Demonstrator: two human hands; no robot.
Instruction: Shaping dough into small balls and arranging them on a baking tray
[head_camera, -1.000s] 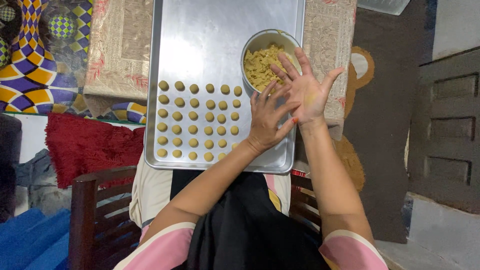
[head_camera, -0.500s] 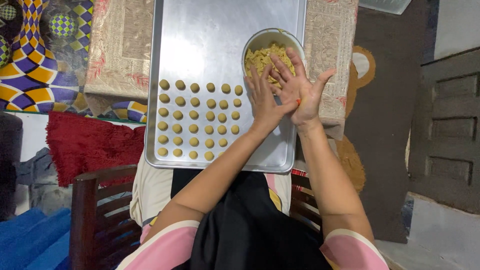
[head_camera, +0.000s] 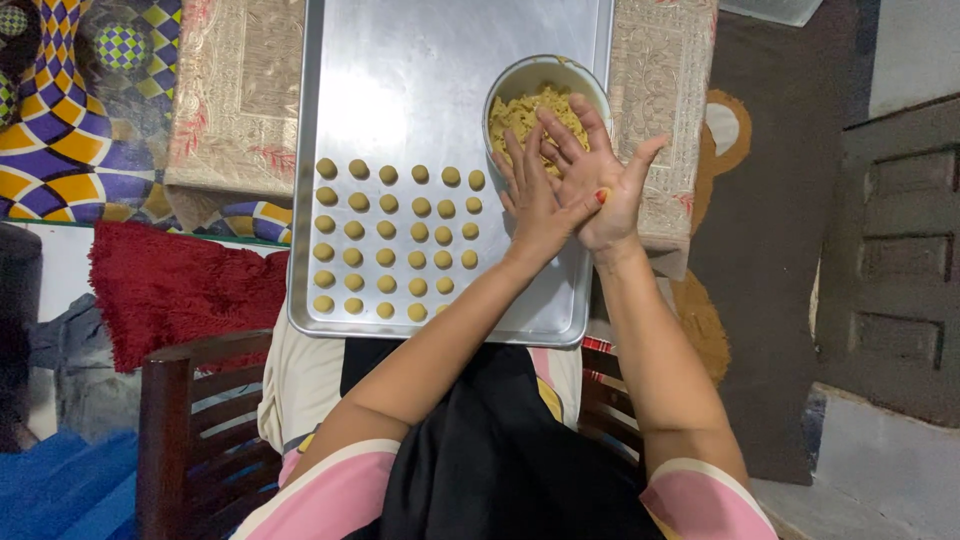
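Observation:
My left hand (head_camera: 533, 203) and my right hand (head_camera: 603, 178) are pressed palm to palm, fingers stretched out, over the right side of a large silver baking tray (head_camera: 400, 90). Whatever lies between the palms is hidden. Their fingertips reach over the near rim of a round metal bowl (head_camera: 510, 82) filled with crumbly yellow dough (head_camera: 520, 115). Left of my hands, several small round dough balls (head_camera: 387, 230) sit in neat rows on the tray's near half.
The tray rests on my lap and on a beige patterned cloth (head_camera: 240, 100). A dark wooden chair (head_camera: 175, 420) is below left, a red fluffy rug (head_camera: 170, 285) beside it. A brown bear-shaped mat (head_camera: 720, 140) lies to the right.
Both hands have drifted away from me towards the bowl, and the palms have slid across each other. The rows of dough balls look the same.

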